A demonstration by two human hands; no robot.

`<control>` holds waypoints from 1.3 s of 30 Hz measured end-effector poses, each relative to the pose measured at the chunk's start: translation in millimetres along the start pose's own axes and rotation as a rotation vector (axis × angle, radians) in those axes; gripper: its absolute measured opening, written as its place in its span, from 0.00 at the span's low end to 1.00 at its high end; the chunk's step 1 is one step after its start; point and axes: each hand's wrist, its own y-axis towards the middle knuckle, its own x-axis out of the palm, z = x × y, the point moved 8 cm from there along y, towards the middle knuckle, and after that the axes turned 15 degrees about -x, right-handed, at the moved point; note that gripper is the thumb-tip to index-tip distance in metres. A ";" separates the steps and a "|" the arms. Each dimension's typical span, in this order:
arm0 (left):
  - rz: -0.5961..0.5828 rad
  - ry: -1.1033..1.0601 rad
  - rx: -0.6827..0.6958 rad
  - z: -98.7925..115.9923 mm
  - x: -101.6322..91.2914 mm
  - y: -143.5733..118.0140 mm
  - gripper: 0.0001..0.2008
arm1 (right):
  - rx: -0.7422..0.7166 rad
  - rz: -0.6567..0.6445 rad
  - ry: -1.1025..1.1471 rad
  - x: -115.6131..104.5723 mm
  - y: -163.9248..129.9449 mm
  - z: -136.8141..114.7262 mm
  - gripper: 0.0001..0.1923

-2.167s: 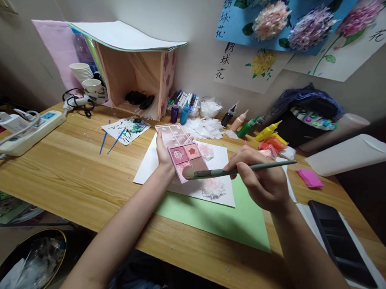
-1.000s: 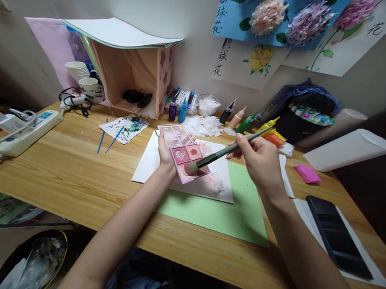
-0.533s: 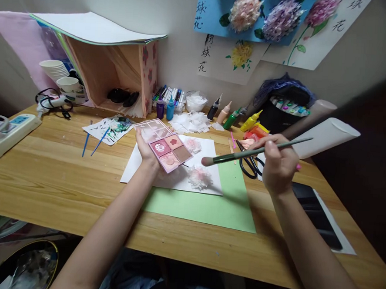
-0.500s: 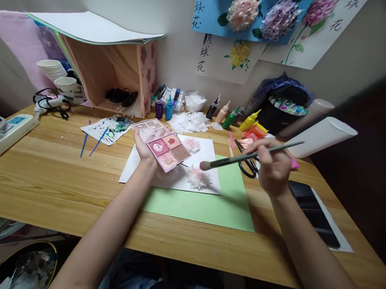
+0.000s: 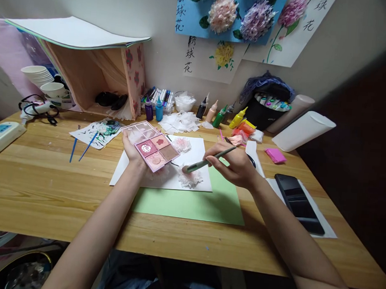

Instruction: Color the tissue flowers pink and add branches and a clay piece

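1. The left hand (image 5: 131, 146) gripped a pink makeup palette (image 5: 152, 145) from underneath, fingers curled round its left edge, holding it tilted above the far left part of a white sheet (image 5: 192, 151).

2. The right hand (image 5: 235, 166) was closed on a green-handled brush (image 5: 208, 161), pinching the handle near its middle between thumb and fingers.

3. The brush's long axis ran from far right, at the handle end, down to near left, at the bristles. The bristle tip rested on or just above a white-and-pink paper flower (image 5: 191, 178); actual contact could not be made out.

4. That flower lay on the near right part of the white sheet, just left of the right hand's fingers and just right of and nearer than the palette. The right hand was the closer of the two to it.

5. A second paper flower (image 5: 181, 144) sat farther back on the same sheet, beside the palette's right edge.

6. The white sheet overlapped a green sheet (image 5: 209, 202) on the wooden table (image 5: 46, 183).

7. To the far right of the hand lay a black phone (image 5: 299, 203); paint bottles (image 5: 219, 115) stood along the far wall.
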 end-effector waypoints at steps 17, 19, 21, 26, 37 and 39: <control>-0.090 -0.008 -0.073 -10.1 9.6 -8.3 0.32 | 0.106 -0.191 -0.085 -17.8 -8.7 7.9 0.06; -0.096 -0.018 -0.087 -13.3 10.3 -9.5 0.33 | 0.110 -0.137 -0.083 -21.2 -8.1 8.6 0.07; -0.119 -0.016 -0.083 -16.1 13.7 -11.9 0.33 | 0.114 -0.175 -0.071 -17.1 -8.5 9.0 0.08; -0.111 -0.009 -0.087 -24.9 17.0 -17.0 0.33 | 0.107 -0.066 -0.088 -27.3 -9.3 4.0 0.10; -0.180 -0.063 -0.217 -55.7 18.5 -17.1 0.32 | -0.036 0.197 0.038 -16.9 -0.6 -27.1 0.12; -0.185 -0.066 -0.260 -59.5 18.7 -18.5 0.33 | -0.108 0.116 0.044 -5.7 4.4 -38.1 0.10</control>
